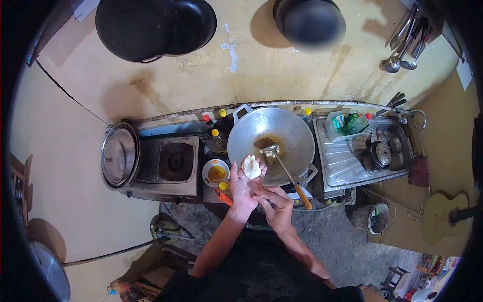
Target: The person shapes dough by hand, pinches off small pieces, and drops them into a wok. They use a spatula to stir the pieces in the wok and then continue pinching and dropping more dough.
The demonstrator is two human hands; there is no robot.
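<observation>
My left hand (243,187) is turned palm up, with white powder on its skin. Its fingers are closed around a flattened piece of white dough (250,167) that shows at the fingertips. My right hand (276,205) presses bent fingers against the heel of my left hand; whether anything is pinched there is hidden. Just beyond both hands sits a wide metal wok (246,133) with oil in the bottom. A ladle (288,173) with a wooden handle rests in it, with small pale pieces (270,153) by its head.
Left of the wok stand a white bowl (207,176) with yellow contents, several yellow-capped bottles (217,143) and a stove (188,166). An orange object (223,197) lies nearby. To the right, a steel sink (334,171) holds a kettle (376,155) and a plastic tub (334,132).
</observation>
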